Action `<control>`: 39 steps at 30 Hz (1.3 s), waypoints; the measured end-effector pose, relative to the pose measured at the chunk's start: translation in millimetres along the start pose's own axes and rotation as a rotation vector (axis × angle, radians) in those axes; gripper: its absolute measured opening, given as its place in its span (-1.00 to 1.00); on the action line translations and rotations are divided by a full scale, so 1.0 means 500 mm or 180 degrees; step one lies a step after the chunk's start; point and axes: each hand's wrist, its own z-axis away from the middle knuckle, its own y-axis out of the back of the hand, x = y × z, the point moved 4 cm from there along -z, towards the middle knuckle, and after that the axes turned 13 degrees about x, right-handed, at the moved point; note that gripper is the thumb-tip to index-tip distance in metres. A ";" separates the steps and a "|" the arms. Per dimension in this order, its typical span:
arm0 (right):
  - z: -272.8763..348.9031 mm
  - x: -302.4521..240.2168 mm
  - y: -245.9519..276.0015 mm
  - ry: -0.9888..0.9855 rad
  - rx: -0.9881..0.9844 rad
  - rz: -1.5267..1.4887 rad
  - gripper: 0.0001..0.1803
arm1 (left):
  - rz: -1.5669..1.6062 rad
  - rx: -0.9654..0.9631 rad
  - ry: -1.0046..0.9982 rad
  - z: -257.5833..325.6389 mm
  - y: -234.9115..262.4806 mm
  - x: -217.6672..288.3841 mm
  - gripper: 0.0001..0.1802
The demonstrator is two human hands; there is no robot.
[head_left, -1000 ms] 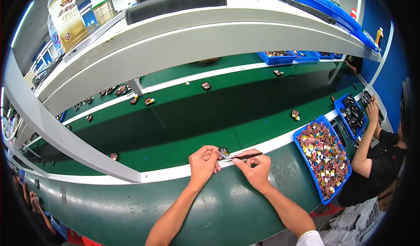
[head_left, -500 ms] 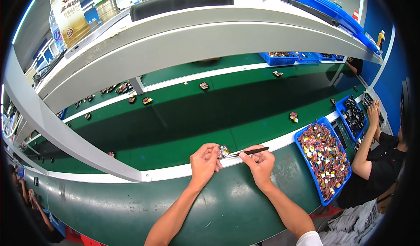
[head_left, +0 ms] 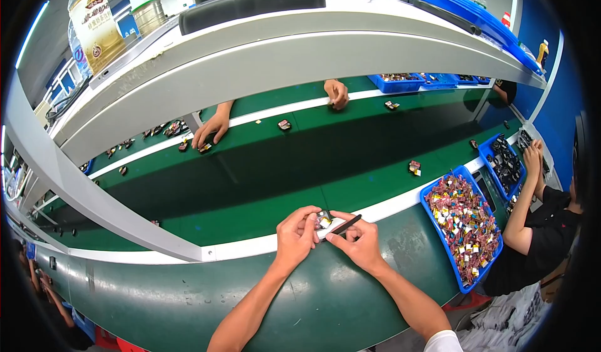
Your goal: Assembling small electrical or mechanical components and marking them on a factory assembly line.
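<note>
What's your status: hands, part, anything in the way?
Left hand gripping small dark part. Right hand holding black tool close beside it. Blue bin rightward, apart from both hands.

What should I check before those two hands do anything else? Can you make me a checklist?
1. Left hand has hold of the small dark part: ok, it's at the fingertips.
2. Right hand has hold of the slim black tool: ok.
3. Tool's tip is on the right spot: cannot tell, it's too tiny to see.
4. Blue tray of little colourful pieces is on the bench: ok, to the right of the right forearm.
5. Other people's hands are out of the way: ok, the two across the belt are well apart from these.
</note>
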 end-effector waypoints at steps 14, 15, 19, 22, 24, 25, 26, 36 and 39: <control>0.004 -0.012 -0.011 -0.0174 -0.0103 0.0027 -0.65 | -0.1038 0.0163 -0.1725 0.019 -0.009 0.014 -0.91; 0.005 -0.003 -0.013 -0.0490 -0.0126 -0.0343 -0.67 | -0.1035 0.0156 -0.1724 0.019 -0.009 0.015 -0.91; 0.003 0.010 -0.020 -0.0697 -0.0229 -0.1116 -0.71 | -0.0980 0.0163 -0.1562 0.019 -0.008 0.012 -0.90; 0.002 0.018 -0.022 -0.0800 -0.0263 -0.1262 -0.74 | -0.0885 0.0158 -0.1401 0.019 -0.006 0.013 -0.90; 0.002 0.038 -0.017 -0.0767 -0.0403 -0.1102 -0.74 | -0.0797 0.0144 -0.1288 0.019 -0.008 0.017 -0.89; 0.003 0.031 -0.018 -0.0770 -0.0410 -0.1106 -0.74 | -0.0800 0.0128 -0.1245 0.019 -0.006 0.018 -0.90; 0.005 0.018 -0.018 -0.0754 -0.0453 -0.0919 -0.73 | -0.0802 0.0112 -0.1202 0.018 -0.005 0.018 -0.90; 0.009 0.012 -0.012 -0.0259 -0.0340 -0.0239 -0.65 | -0.0714 -0.0046 -0.1180 0.011 -0.006 0.018 -0.87; 0.008 -0.009 -0.017 -0.0536 -0.0358 -0.0628 -0.64 | -0.0496 -0.0189 -0.0679 0.008 -0.004 0.021 -0.82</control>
